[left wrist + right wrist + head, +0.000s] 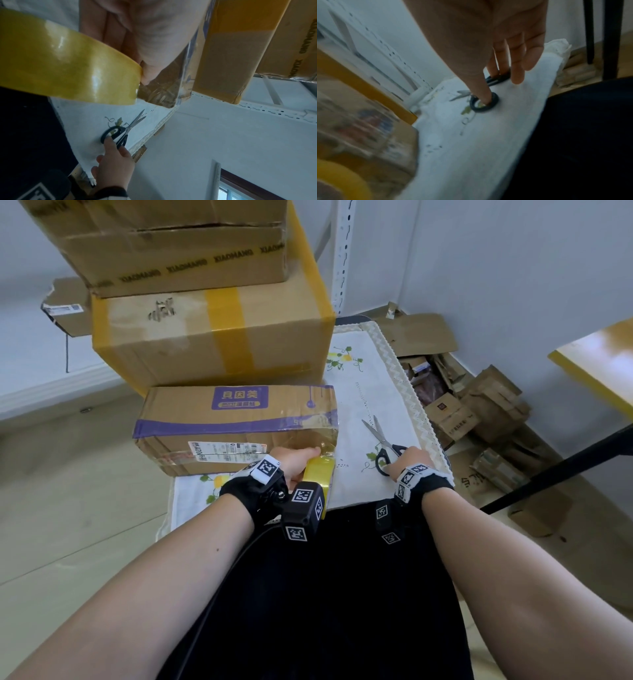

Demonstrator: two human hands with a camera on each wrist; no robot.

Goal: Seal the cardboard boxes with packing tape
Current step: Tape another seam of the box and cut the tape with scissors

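A cardboard box with purple print [236, 426] lies on the clothed table, glossy tape wrapped over its right end [164, 88]. My left hand [308, 460] grips the yellow tape roll [320, 474] against the box's near right corner. In the left wrist view the tape roll [68, 67] touches the box and my thumb sits at the tape's edge. Black-handled scissors [383, 440] lie flat on the cloth to the right. My right hand [394, 465] is on them, thumb through one handle ring [494, 102] and a finger in the other; the remaining fingers are straight.
Two larger boxes [212, 337] with yellow tape are stacked behind the purple one. The white embroidered cloth [370, 378] covers the table's right part. Flattened cartons and small boxes [479, 412] lie on the floor at the right. A dark table leg [565, 467] slants nearby.
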